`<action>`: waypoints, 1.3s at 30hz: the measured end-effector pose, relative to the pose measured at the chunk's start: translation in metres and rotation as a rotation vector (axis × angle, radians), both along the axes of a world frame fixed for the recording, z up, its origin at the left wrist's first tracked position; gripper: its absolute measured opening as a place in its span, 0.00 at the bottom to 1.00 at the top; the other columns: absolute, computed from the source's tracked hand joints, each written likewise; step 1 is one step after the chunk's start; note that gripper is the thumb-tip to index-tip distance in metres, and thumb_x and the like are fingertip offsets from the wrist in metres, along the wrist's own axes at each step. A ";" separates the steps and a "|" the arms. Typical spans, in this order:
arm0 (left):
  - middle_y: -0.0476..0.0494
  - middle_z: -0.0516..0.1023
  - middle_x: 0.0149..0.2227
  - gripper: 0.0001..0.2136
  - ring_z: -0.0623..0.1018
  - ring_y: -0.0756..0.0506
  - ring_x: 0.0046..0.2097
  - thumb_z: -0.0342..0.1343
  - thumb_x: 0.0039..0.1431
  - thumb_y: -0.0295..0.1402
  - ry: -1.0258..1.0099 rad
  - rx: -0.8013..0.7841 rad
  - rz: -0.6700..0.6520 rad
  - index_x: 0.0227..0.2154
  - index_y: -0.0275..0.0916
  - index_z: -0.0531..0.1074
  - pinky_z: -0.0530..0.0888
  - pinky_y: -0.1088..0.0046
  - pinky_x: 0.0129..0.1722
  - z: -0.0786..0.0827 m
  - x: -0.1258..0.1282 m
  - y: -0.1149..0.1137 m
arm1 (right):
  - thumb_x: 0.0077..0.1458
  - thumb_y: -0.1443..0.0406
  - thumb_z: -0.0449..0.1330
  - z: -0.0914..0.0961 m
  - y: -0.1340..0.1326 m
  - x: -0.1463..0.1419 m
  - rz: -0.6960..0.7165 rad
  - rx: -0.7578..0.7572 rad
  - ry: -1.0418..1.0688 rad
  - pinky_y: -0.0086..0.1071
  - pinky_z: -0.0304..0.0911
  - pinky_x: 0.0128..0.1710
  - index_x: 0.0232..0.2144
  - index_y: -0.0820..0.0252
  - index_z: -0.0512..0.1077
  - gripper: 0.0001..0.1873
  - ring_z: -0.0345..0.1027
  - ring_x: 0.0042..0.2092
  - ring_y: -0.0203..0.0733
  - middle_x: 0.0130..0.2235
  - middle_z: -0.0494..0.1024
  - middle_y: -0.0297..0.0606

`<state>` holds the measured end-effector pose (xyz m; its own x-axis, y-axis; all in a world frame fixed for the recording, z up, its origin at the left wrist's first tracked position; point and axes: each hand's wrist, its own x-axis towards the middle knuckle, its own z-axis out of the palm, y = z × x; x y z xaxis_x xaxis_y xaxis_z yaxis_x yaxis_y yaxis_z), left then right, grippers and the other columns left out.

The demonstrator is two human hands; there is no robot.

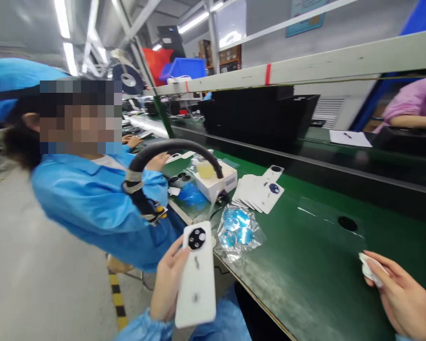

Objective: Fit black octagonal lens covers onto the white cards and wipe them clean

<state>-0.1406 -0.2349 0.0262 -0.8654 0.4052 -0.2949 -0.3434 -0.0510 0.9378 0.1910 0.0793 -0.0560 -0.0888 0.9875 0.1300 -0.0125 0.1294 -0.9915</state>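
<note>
Co-worker (92,203) in a blue smock on the far left, leaning toward the green, scuffed tabletop (305,289). Just right of there, the person's left hand (170,279) is closed around a white phone (197,284), holding it up and tilted over the near edge, its round black camera ring (197,238) facing the view. Beyond it, a clear plastic bag of round blue-filmed lens pieces (238,232) lies on the tabletop, right beside a white box (215,182) topped by a yellow-filled tub (206,169). Next along, a fanned stack of white cards (257,192) carrying dark round pieces. Further right, a black disc (348,223) lies on the green. Far right, the right hand (401,296) pinches a crumpled white wipe (371,269) between thumb and fingers, just above the tabletop.
</note>
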 end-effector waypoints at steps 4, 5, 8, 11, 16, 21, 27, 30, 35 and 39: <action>0.37 0.81 0.39 0.29 0.80 0.45 0.31 0.60 0.56 0.39 0.010 0.136 -0.591 0.57 0.37 0.59 0.75 0.73 0.29 -0.007 0.069 0.084 | 0.41 0.54 0.69 0.010 -0.012 -0.013 -0.041 0.016 -0.009 0.37 0.63 0.23 0.34 0.58 0.78 0.18 0.68 0.25 0.41 0.30 0.77 0.45; 0.37 0.81 0.39 0.26 0.80 0.46 0.31 0.58 0.57 0.39 0.055 0.151 -0.725 0.56 0.37 0.59 0.74 0.74 0.30 -0.014 0.085 0.111 | 0.43 0.53 0.68 0.009 -0.014 -0.014 -0.061 0.042 -0.029 0.37 0.65 0.24 0.34 0.58 0.77 0.18 0.68 0.25 0.41 0.30 0.77 0.43; 0.39 0.81 0.38 0.19 0.79 0.47 0.30 0.56 0.57 0.35 0.149 0.158 -0.968 0.50 0.36 0.61 0.74 0.74 0.29 -0.042 0.128 0.188 | 0.51 0.55 0.63 0.007 -0.023 -0.015 -0.112 0.147 -0.088 0.34 0.67 0.26 0.35 0.58 0.75 0.14 0.68 0.27 0.39 0.32 0.76 0.40; 0.40 0.81 0.37 0.17 0.79 0.47 0.31 0.54 0.58 0.31 0.188 0.132 -1.058 0.49 0.36 0.61 0.73 0.75 0.30 -0.071 0.157 0.233 | 0.57 0.58 0.59 0.010 -0.034 -0.018 -0.109 0.269 -0.173 0.32 0.67 0.27 0.34 0.58 0.74 0.10 0.69 0.32 0.40 0.35 0.74 0.40; 0.40 0.79 0.40 0.23 0.77 0.49 0.30 0.52 0.61 0.33 0.203 0.081 -1.108 0.58 0.37 0.57 0.71 0.76 0.28 -0.085 0.159 0.234 | 0.58 0.66 0.57 0.016 -0.051 -0.030 0.027 0.390 -0.332 0.36 0.65 0.40 0.35 0.57 0.73 0.05 0.69 0.38 0.41 0.35 0.73 0.38; 0.43 0.79 0.38 0.24 0.74 0.51 0.25 0.50 0.63 0.34 0.254 0.013 -1.149 0.62 0.41 0.55 0.67 0.78 0.22 -0.076 0.156 0.222 | 0.59 0.70 0.55 0.016 -0.055 -0.037 0.103 0.359 -0.410 0.35 0.63 0.39 0.37 0.57 0.70 0.05 0.67 0.38 0.40 0.35 0.71 0.37; 0.50 0.75 0.27 0.22 0.70 0.51 0.23 0.47 0.65 0.32 0.350 -0.023 -1.182 0.62 0.43 0.56 0.64 0.79 0.22 -0.072 0.156 0.220 | 0.58 0.73 0.55 0.016 -0.053 -0.038 0.091 0.399 -0.502 0.33 0.62 0.36 0.35 0.56 0.68 0.07 0.66 0.36 0.38 0.34 0.70 0.35; 0.52 0.72 0.24 0.23 0.68 0.51 0.23 0.46 0.65 0.32 0.399 -0.040 -1.180 0.62 0.44 0.55 0.63 0.78 0.21 -0.072 0.156 0.220 | 0.58 0.73 0.55 0.017 -0.053 -0.038 0.124 0.398 -0.535 0.33 0.63 0.37 0.35 0.56 0.68 0.07 0.66 0.37 0.38 0.35 0.70 0.36; 0.52 0.73 0.24 0.24 0.71 0.50 0.23 0.47 0.65 0.31 0.476 -0.030 -1.163 0.63 0.43 0.55 0.63 0.77 0.21 -0.072 0.156 0.218 | 0.58 0.74 0.55 0.019 -0.053 -0.037 0.187 0.387 -0.516 0.34 0.64 0.38 0.35 0.56 0.69 0.08 0.66 0.37 0.39 0.36 0.70 0.36; 0.52 0.73 0.25 0.23 0.71 0.50 0.23 0.47 0.65 0.31 0.493 -0.009 -1.162 0.62 0.43 0.56 0.63 0.77 0.21 -0.071 0.155 0.217 | 0.58 0.73 0.55 0.019 -0.053 -0.035 0.224 0.400 -0.493 0.34 0.63 0.37 0.35 0.56 0.69 0.08 0.66 0.37 0.38 0.35 0.70 0.36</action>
<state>0.0146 -0.0178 -0.0446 -0.0194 0.9986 -0.0501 0.2043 0.0530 0.9775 0.1558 0.0266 -0.0369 -0.4286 0.8225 0.3739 0.3600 0.5350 -0.7643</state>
